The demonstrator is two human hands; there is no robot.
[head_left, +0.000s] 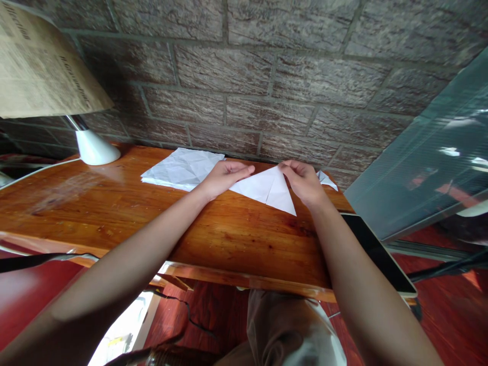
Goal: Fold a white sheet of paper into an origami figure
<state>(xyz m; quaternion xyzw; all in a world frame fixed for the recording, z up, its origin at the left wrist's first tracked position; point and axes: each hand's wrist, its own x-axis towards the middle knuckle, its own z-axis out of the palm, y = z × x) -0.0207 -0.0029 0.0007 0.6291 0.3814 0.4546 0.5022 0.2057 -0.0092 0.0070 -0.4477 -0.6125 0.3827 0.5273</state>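
Observation:
A white sheet folded into a triangle [269,189] lies on the wooden table [114,213] near the brick wall. My left hand [223,176] lies flat on the triangle's left corner, fingers stretched out and pressed together. My right hand [301,180] pinches the triangle's top edge at its right side, fingers curled. A crumpled, unfolded white sheet [183,169] lies flat just left of my left hand.
A lamp with a white base [95,147] and a paper-printed shade [38,71] stands at the table's far left. A dark tablet [377,254] lies at the table's right edge. A glass panel [430,168] leans at the right. A paper corner [328,180] shows behind my right hand.

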